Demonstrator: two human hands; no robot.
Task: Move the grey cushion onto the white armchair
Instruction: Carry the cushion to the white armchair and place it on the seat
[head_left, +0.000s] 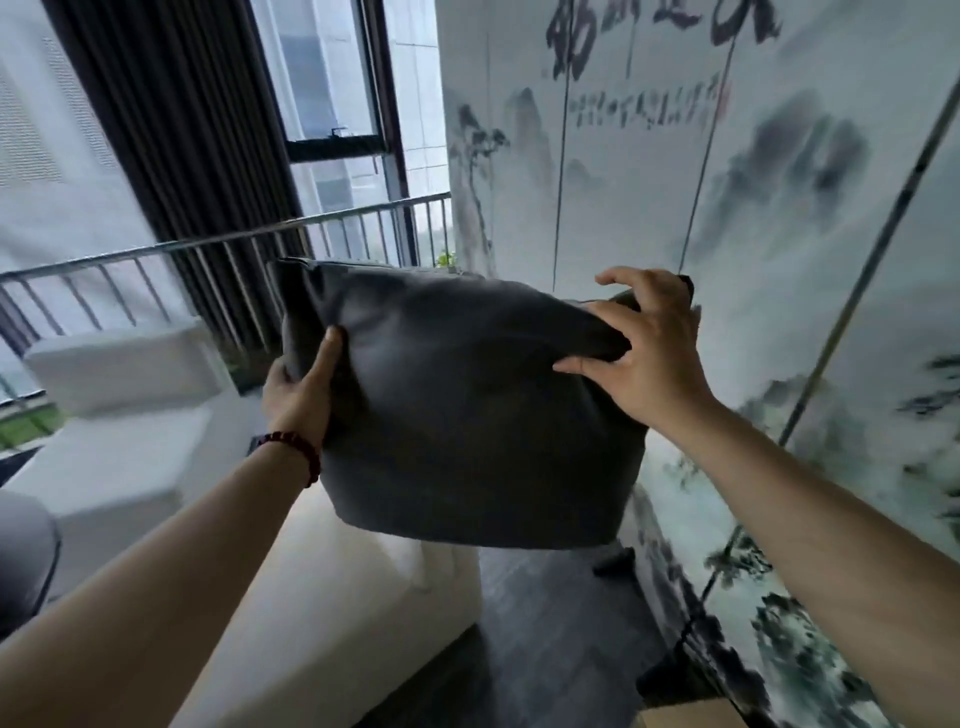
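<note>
A dark grey cushion (467, 415) hangs in the air at the centre of the view, held between both hands. My left hand (304, 387) grips its left edge, thumb on the front face; a red bead bracelet is on that wrist. My right hand (644, 348) pinches a fold at its upper right corner. A white armchair (119, 431) stands at the left, below and behind the cushion's left side. Its seat and low backrest are visible and nothing lies on them.
A cream sofa arm (363, 587) lies right under the cushion. A folding screen (727, 208) painted with ink mountains stands at the right. A metal railing (208, 244), dark curtain (171, 119) and window are behind. A grey seat edge (26, 556) shows at the far left. Dark floor (550, 634) is below.
</note>
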